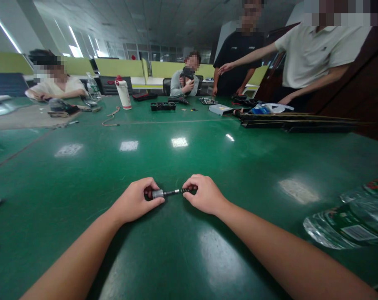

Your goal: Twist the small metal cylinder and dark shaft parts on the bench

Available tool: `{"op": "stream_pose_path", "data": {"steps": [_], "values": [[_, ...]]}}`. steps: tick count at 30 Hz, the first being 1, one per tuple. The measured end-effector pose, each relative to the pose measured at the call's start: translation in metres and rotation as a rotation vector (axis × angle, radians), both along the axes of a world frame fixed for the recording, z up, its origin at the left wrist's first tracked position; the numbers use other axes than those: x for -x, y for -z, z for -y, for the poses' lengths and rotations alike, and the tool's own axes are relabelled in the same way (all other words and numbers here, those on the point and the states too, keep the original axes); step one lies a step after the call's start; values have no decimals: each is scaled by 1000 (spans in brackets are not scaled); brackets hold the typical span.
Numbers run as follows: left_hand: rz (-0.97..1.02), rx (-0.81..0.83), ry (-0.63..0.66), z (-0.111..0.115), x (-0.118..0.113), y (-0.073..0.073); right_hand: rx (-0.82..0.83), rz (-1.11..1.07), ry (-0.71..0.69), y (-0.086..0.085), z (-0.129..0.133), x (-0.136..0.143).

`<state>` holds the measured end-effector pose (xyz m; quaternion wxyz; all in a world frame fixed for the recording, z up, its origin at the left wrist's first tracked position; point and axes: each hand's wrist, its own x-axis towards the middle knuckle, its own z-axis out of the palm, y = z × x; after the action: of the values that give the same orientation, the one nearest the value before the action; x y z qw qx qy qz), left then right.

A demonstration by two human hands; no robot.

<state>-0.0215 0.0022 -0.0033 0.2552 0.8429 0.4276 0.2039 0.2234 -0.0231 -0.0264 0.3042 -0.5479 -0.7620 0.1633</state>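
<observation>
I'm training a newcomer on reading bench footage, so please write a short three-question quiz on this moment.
1. True or false: both hands grip the same small tool.
2. Which end of the small tool does the left hand hold? A) the silver, thicker end B) the dark, thin end C) neither
3. Fill in: at the right edge of the green table, a clear plastic ____ lies on its side.

Key
1. True: the left hand and the right hand each close their fingers on one end, just above the table.
2. A: the silver end sits at the left hand.
3. Bottle: the plastic bottle lies near the right forearm.
</observation>
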Motion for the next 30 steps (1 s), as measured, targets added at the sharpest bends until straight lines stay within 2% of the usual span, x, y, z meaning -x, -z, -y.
{"op": "stream_pose_path", "data": {"steps": [6,11,17,22,30], "values": [[11,-7,8,2,-2,-1,-23,-19,-80,1,-1,3],[11,-8,33,5,-3,-3,-14,-35,-91,-2,1,7],[14,10,101,10,-9,0,-11,-131,-344,-5,7,12],[15,10,96,10,-10,1,91,-224,-281,-4,8,13],[49,74,110,10,-10,-3,101,-243,-295,-2,7,14]]}}
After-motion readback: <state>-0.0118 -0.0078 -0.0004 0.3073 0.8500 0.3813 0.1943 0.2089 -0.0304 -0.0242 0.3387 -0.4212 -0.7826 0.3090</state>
